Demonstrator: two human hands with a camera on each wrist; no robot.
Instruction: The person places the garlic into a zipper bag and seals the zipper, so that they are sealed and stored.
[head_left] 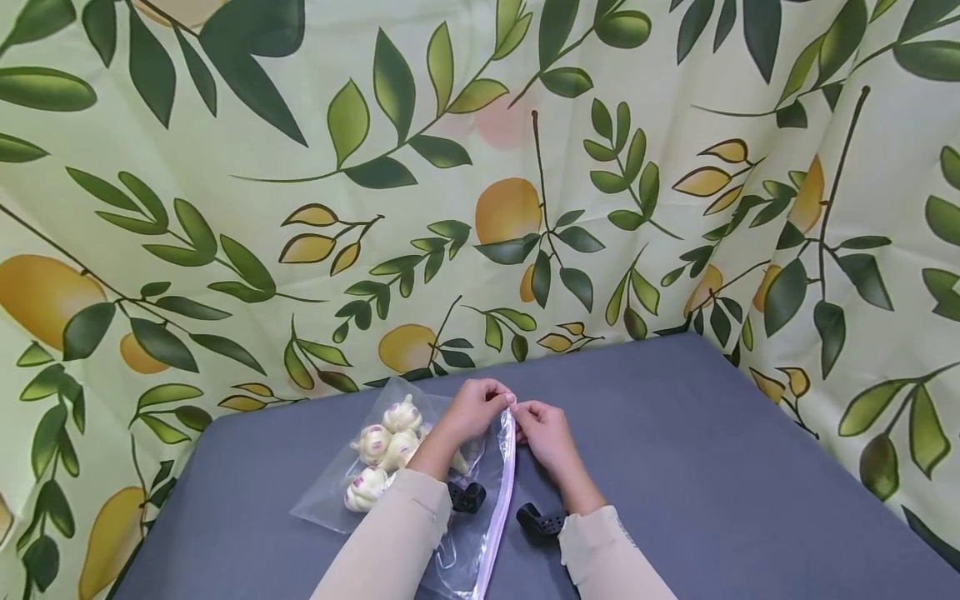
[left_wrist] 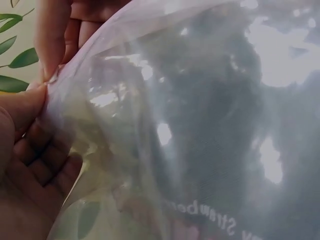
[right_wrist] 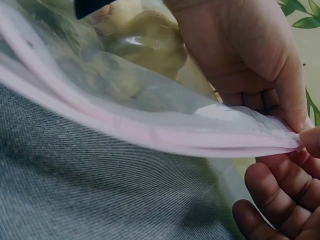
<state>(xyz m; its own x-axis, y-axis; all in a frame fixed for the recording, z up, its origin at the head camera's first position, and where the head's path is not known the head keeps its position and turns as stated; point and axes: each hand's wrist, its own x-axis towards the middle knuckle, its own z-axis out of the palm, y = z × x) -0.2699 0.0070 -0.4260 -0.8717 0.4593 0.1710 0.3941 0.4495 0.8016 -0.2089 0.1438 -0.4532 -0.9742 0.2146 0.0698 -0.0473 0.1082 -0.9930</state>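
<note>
A clear zip bag (head_left: 345, 492) lies on the table with several garlic bulbs (head_left: 401, 450) inside, whitish with purple streaks. Its pink zip edge (head_left: 498, 517) runs along the right side. At the far corner of that edge, my left hand (head_left: 474, 410) pinches the bag between thumb and finger. My right hand (head_left: 546, 433) pinches the same corner from the right, its fingertips meeting the left ones. In the right wrist view the two lips of the pink zip strip (right_wrist: 150, 137) stand apart at the left and come together near the fingers.
Dark grey cloth covers the table (head_left: 675, 433). A curtain (head_left: 450, 208) printed with leaves and oranges hangs behind and at the sides. Black wrist-worn devices (head_left: 542, 522) sit at both wrists. Mirrored lettering (left_wrist: 215, 215) shows on the bag.
</note>
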